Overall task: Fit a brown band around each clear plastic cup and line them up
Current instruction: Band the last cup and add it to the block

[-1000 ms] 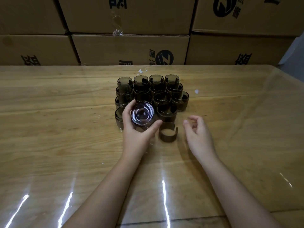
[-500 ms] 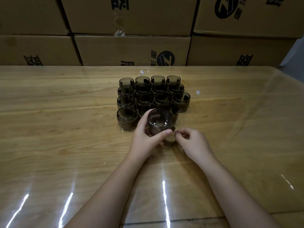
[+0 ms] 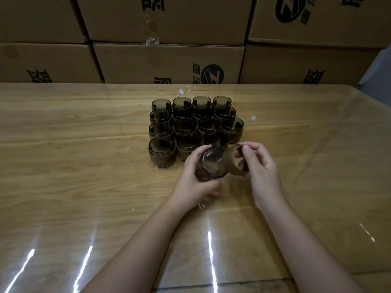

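Near edge: two bare forearms reach in over the pale wooden surface (image 3: 84,187), which lies under a glossy clear film with light streaks. Left hand (image 3: 193,178): fingers (image 3: 195,155) curled round one clear round plastic cup (image 3: 212,164), gripped, held tilted with a round end toward the camera. Right hand (image 3: 261,173): thumb and forefinger pinch the top edge of one brown curved band (image 3: 232,163); the other fingers are curled behind it. The band touches the cup's right side and is not yet round it. Just behind the hands stands a block of dark-looking banded cups (image 3: 162,152), four rows deep. Count is 15, approximate, as the left hand hides part of the front row. Two white specks (image 3: 253,118) lie near the block. Far side: a wall of brown cardboard boxes (image 3: 169,62) with black print, six partly in view.
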